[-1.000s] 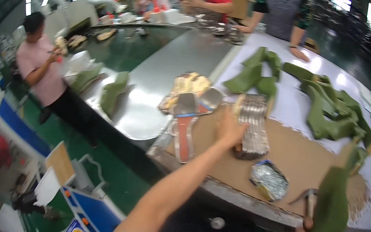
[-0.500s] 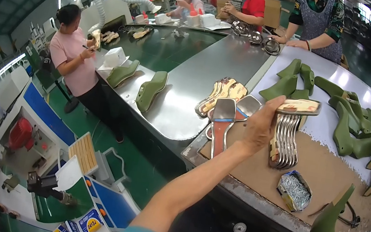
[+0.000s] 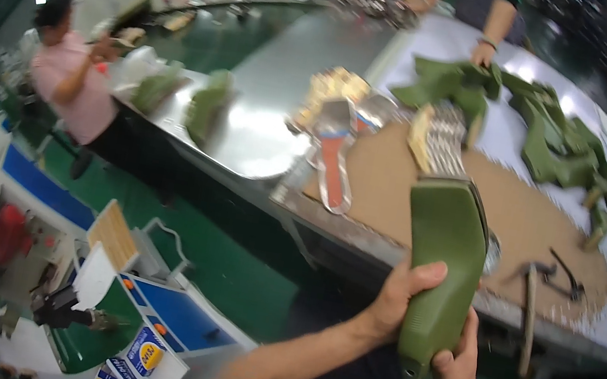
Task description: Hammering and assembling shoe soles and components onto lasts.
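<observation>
A green shoe last stands upright between my hands at the front of the bench. My left hand grips it from the left, thumb across its surface. Lower down, my right hand closes on its right side near the bottom end. A thin dark edge, seemingly an insole, runs along the last's right side; most of it is hidden behind. Just beyond the last's top lies a stack of curved insoles with shiny metal edges. A tin is mostly covered by the last.
More green lasts lie heaped on the white sheet, a co-worker's hand touching them. A hammer lies over the bench's front edge. Insoles rest left of the stack. Two lasts sit on the metal table. A person in pink stands left.
My left hand has come back from the stack with an insole and now grips the last. My right hand has raised the last toward the middle. The view has shifted and blurred.
</observation>
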`<state>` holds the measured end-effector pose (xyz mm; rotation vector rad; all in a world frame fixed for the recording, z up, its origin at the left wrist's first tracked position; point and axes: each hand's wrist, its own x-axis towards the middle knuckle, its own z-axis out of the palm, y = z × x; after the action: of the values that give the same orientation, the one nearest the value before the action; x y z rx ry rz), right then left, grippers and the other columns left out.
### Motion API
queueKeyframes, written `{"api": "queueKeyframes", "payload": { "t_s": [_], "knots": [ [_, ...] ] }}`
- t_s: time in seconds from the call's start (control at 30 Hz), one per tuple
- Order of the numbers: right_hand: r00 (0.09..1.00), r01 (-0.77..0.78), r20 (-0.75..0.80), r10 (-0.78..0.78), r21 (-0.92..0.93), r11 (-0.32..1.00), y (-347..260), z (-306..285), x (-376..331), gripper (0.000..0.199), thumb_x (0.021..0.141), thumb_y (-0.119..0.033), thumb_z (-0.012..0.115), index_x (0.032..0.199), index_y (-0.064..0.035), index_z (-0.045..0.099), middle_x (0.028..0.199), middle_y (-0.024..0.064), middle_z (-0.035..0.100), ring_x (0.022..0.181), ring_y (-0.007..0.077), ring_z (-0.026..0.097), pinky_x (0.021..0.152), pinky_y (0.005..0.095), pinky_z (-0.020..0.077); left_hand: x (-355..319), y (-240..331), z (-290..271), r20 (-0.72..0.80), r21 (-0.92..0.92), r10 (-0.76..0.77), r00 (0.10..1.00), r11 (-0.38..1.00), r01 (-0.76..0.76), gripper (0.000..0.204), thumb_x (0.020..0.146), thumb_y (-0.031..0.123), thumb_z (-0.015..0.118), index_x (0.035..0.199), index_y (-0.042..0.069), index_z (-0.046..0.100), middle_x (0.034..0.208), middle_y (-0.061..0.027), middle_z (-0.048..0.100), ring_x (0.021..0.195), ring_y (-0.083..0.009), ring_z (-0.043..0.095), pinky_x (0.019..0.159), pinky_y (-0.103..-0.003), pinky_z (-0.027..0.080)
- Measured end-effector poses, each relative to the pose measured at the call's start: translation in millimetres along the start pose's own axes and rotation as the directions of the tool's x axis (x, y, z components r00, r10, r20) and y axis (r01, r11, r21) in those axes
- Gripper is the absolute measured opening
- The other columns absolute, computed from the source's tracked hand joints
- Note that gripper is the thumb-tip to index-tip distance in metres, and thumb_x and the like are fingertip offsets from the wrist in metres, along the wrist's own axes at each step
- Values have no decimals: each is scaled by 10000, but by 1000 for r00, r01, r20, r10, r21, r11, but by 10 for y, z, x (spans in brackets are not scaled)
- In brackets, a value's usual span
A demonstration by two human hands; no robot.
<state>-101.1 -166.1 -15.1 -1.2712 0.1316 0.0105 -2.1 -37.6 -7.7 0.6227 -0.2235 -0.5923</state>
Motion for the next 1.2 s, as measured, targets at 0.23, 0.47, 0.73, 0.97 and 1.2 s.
{"api": "queueKeyframes", "payload": {
  "t_s": [0.23, 0.47, 0.73, 0.97, 1.2],
  "knots": [
    [726, 620, 340, -599, -700, 355, 272, -199, 242, 729, 681, -5, 825, 1248, -98, 375, 1223, 229, 485, 1029, 379, 557, 881, 421, 468, -19, 512, -68, 210, 62, 613, 761, 769, -636, 732, 920, 396, 570, 1480, 101, 202, 1272, -229, 503, 1113, -322, 571, 954, -477, 489],
    [717, 661, 485, -501, -700, 269, 403, 47, 383, 540, 686, -22, 762, 1146, -82, 484, 1149, 201, 519, 981, 393, 544, 826, 459, 485, -722, 320, -908, -387, 286, 598, 702, 801, -526, 486, 875, 151, 508, 1329, 38, 379, 1224, -197, 533, 1193, -361, 516, 1022, -473, 421],
    [742, 630, 497, -449, -747, 214, 606, -24, 364, 663, 566, 44, 777, 1152, -73, 491, 1171, 197, 498, 1004, 396, 532, 838, 461, 491, -330, 820, -763, 297, 927, 448, 843, -345, -143, 488, 697, -60, 561, 1180, 12, 584, 1175, -163, 586, 1094, -307, 576, 963, -377, 446],
    [740, 617, 464, -487, -756, 218, 604, 148, 350, 568, 647, -20, 805, 1120, -69, 496, 1141, 208, 535, 964, 391, 561, 800, 451, 501, 1556, -232, -344, 208, 782, -147, 967, -568, -255, 127, 731, 62, 635, 826, 34, 714, 845, -180, 688, 817, -343, 683, 711, -440, 557],
    [781, 564, 411, -471, -787, 248, 541, 103, 314, 624, 613, 5, 820, 1129, -68, 476, 1137, 215, 534, 973, 399, 557, 793, 463, 495, 1821, -514, -406, 253, 853, -58, 966, -458, -251, 138, 739, 112, 640, 795, 16, 722, 858, -224, 684, 824, -362, 681, 743, -440, 555]
  ]
}}
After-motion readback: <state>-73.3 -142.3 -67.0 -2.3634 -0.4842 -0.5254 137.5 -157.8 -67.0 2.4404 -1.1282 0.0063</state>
